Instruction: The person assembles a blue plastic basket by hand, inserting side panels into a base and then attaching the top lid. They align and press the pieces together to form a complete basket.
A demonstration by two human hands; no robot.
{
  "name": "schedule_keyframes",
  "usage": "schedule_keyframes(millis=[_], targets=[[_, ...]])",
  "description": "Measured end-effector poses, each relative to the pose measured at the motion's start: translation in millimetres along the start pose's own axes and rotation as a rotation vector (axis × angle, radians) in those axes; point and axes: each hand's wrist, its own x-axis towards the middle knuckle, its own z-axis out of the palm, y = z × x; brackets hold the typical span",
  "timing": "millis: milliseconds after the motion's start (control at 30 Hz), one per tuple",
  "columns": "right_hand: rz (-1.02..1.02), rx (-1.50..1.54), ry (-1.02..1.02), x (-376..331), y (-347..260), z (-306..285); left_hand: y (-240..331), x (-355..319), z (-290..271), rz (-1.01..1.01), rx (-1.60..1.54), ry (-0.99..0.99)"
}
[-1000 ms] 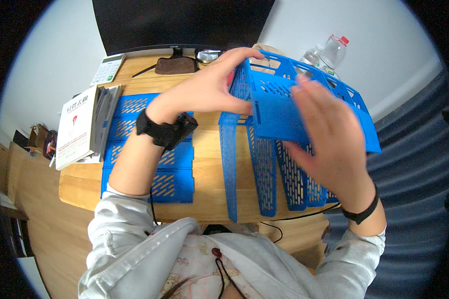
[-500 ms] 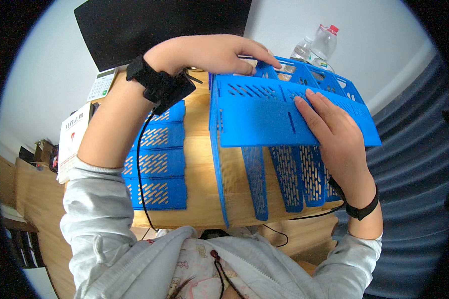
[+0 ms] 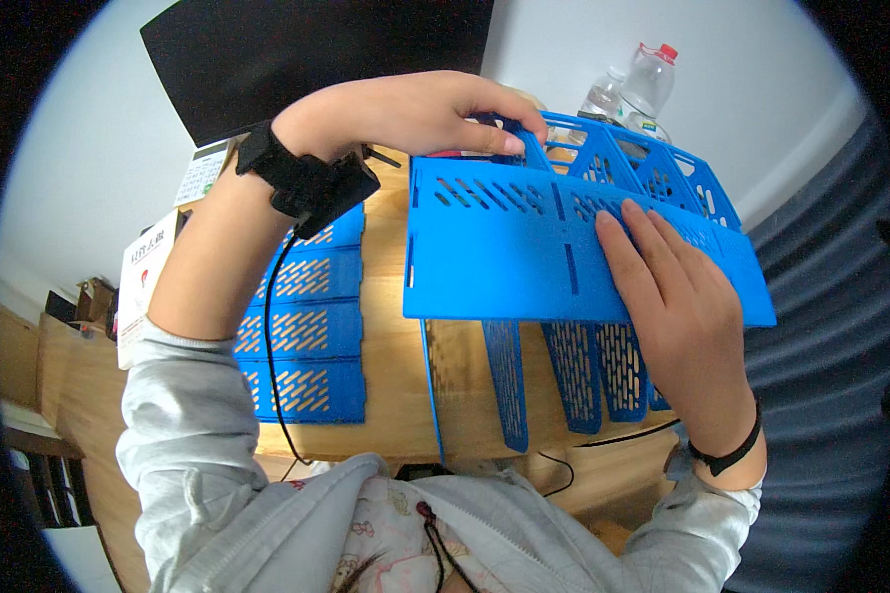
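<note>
In front of me stands a partly joined blue plastic file rack, with slotted upright dividers (image 3: 572,376) hanging under a blue panel (image 3: 494,242). The panel lies across the near side, its long edge tilted slightly down to the right. My left hand (image 3: 455,114) reaches over the top, thumb and forefinger closed on the upper part of a divider at the rack's left. My right hand (image 3: 672,296) grips the panel right of its middle, fingers stretched along the top face. Its thumb is out of sight, apparently beneath the panel. Triangular openings (image 3: 593,158) show along the far side.
More blue slotted panels (image 3: 316,336) lie left on the wooden table (image 3: 391,366). A black monitor (image 3: 316,59) stands behind. Plastic bottles (image 3: 653,79) are at the back right, a calculator (image 3: 205,173) and book (image 3: 148,267) at left. A black cable (image 3: 279,366) hangs from my left wrist.
The panel's near edge has come lower and toward me, and its left end has shifted left, covering the upper part of the leftmost divider. Both hands keep their places on the rack.
</note>
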Motion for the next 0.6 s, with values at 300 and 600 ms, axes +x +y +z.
schedule_keyframes(millis=[300,600], targets=[[0.017,-0.008,0.004,-2,3,-3,6,11,1,-0.138,-0.046,-0.088],[-0.080,-0.032,0.047,0,10,-1,1,14,4,-0.077,-0.036,-0.093]])
